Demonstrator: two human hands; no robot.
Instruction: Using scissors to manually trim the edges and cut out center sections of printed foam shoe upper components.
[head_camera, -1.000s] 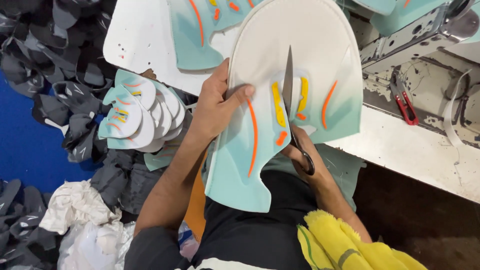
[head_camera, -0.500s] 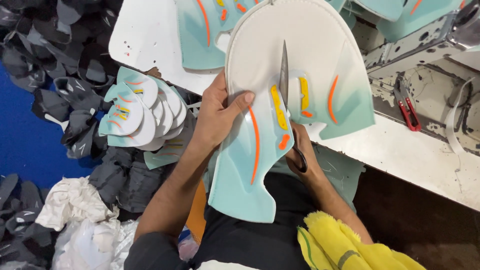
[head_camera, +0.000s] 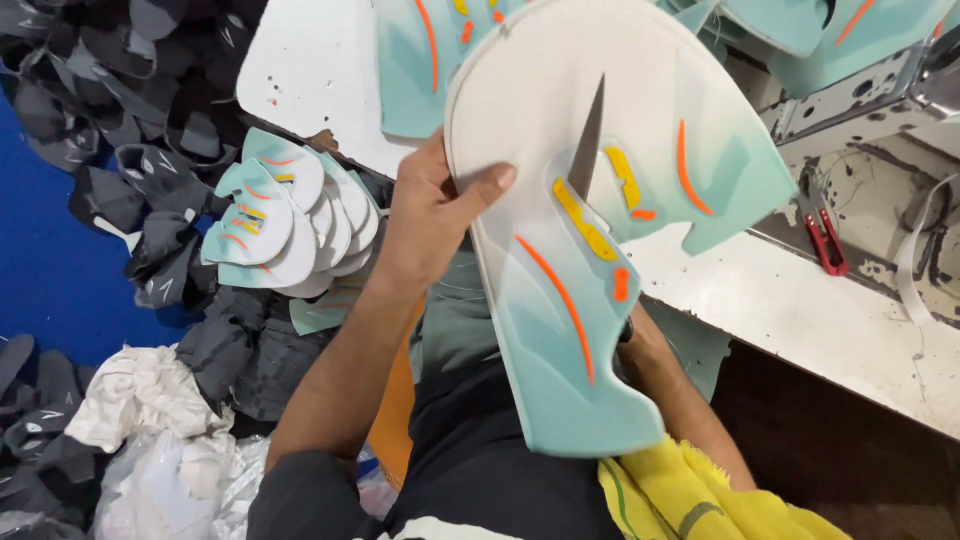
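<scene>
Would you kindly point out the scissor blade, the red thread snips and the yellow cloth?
scissor blade (head_camera: 588, 140), head view, middle of the blade.
red thread snips (head_camera: 826, 240), head view, on the red handle.
yellow cloth (head_camera: 690, 495), head view, its upper fold.

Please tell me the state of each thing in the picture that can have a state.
shoe upper panel: held up, partly cut
scissors: blade tip poking up through the panel
left hand: gripping the panel's edge
right hand: mostly hidden under the panel
stack of cut pieces: fanned out
red thread snips: lying unused on the white table
</scene>
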